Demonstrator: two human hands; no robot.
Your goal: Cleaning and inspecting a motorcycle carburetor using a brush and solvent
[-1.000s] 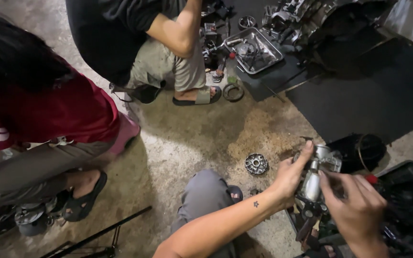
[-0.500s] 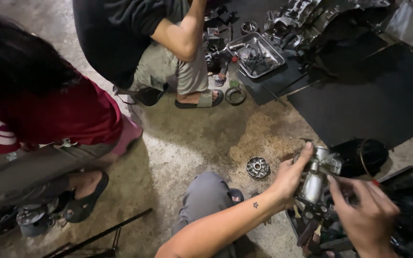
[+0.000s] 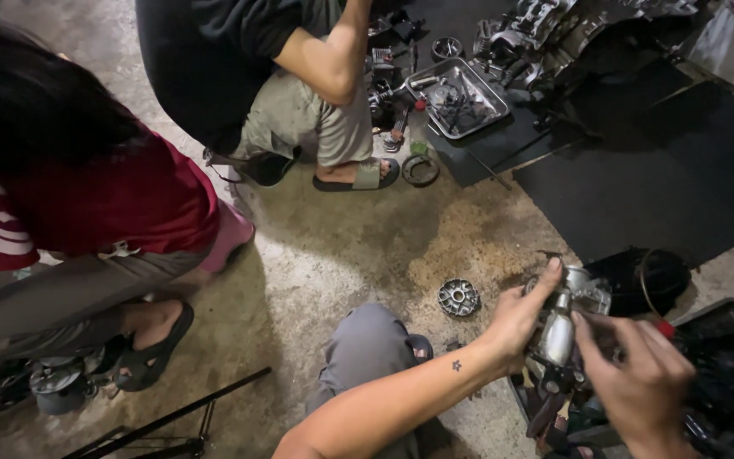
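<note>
My left hand [image 3: 522,321] grips a grey metal engine part [image 3: 564,316] from its left side, thumb and fingers around its body. On the part's right side my right hand [image 3: 641,380] presses its fingers against it, and a red-tipped tool [image 3: 664,327] shows just past those fingers. Whether the right hand holds that tool is unclear. A round toothed metal disc [image 3: 458,297] lies on the concrete floor, left of my left hand and apart from it.
Two other people squat nearby: one in a red shirt [image 3: 87,204] at left, one in dark clothes and sandals [image 3: 299,93] at top. A metal tray of parts [image 3: 460,98], a black mat [image 3: 664,170], a black rubber ring [image 3: 420,170] and a black bin [image 3: 724,374] surround me.
The view has shifted slightly. My hands and the engine part stay together at lower right; my right hand has closed in a little on the part.
</note>
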